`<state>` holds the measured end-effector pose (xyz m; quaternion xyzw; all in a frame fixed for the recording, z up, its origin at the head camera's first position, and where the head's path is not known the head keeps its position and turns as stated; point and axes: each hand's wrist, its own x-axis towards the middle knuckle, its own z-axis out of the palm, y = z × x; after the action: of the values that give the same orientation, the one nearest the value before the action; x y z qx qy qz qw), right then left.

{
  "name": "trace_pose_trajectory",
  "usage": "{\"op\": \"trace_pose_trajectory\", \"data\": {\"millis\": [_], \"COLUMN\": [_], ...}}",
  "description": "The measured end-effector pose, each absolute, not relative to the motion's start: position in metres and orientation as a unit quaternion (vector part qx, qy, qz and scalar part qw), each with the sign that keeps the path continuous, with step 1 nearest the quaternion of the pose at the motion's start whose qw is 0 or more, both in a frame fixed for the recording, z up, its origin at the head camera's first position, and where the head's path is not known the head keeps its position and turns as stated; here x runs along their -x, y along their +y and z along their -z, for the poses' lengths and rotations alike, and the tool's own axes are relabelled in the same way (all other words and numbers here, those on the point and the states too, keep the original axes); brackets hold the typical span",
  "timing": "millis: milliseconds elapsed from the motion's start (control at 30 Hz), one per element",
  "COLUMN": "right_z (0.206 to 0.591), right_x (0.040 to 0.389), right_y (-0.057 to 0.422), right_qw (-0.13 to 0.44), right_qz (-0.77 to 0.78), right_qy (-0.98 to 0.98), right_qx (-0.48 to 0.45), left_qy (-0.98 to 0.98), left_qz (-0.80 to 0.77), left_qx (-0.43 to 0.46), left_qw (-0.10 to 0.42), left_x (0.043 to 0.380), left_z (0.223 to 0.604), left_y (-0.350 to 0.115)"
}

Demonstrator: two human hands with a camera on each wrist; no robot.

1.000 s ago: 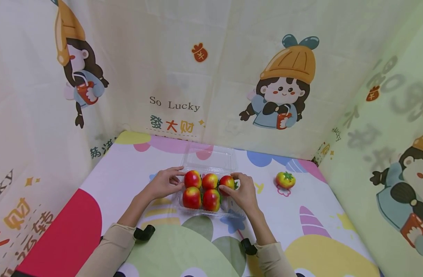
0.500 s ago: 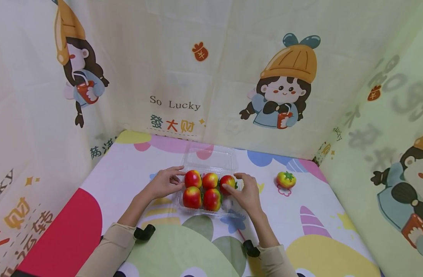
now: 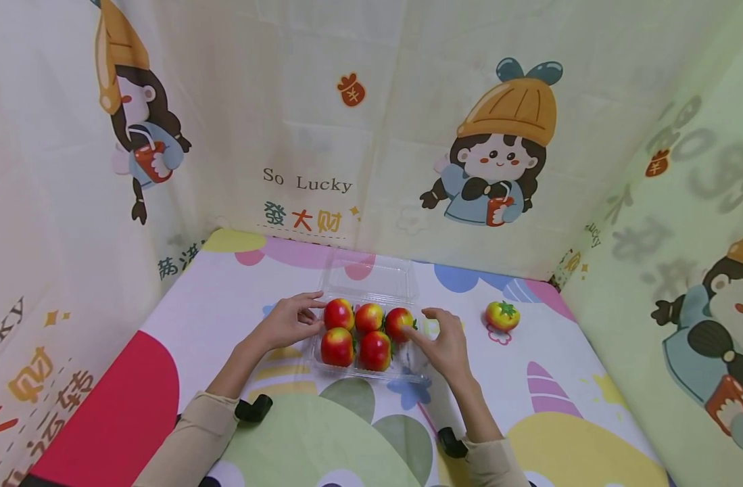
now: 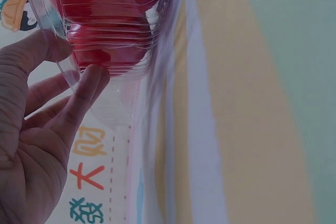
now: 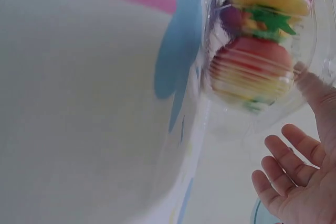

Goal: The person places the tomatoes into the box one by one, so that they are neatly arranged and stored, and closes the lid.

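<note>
A clear plastic clamshell box [image 3: 403, 364] stands on the table with its lid [image 3: 371, 276] folded back. Several red-and-yellow, tomato-like fruits [image 3: 338, 347] with green leafy tops sit inside in two rows; the front right spot holds none. My left hand [image 3: 289, 321] pinches the box's left rim between thumb and fingers, as the left wrist view shows [image 4: 50, 93]. My right hand [image 3: 445, 343] is at the right end, fingers spread and loose, thumb near the back right fruit [image 3: 398, 323]. In the right wrist view, the right hand's palm [image 5: 310, 192] holds nothing.
One more yellow-and-red fruit [image 3: 501, 316] with a green top lies on the table, right of the box. A patterned cloth [image 3: 225, 311] covers the table. Printed curtains [image 3: 383, 135] hang at the back and both sides.
My right hand has let go of the back right fruit and drawn off to the right. That fruit rests in the box. The left hand has stayed put.
</note>
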<state>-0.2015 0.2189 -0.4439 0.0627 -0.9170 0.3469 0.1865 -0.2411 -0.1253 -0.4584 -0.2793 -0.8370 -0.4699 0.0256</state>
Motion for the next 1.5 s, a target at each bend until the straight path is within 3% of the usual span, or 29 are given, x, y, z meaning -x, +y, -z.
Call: {"op": "trace_pose_trajectory", "data": {"millis": [1500], "right_z": [0.449], "right_x": [0.202], "right_y": [0.293], "right_qw": [0.238], "right_qz": [-0.318], "right_qy": [-0.917], "right_qx": [-0.02], "left_qy": [-0.836], "left_qz": [0.474], "left_qx": [0.276], "left_qw": [0.025], "left_x": [0.241], "left_z": [0.459], "left_y": [-0.125]}}
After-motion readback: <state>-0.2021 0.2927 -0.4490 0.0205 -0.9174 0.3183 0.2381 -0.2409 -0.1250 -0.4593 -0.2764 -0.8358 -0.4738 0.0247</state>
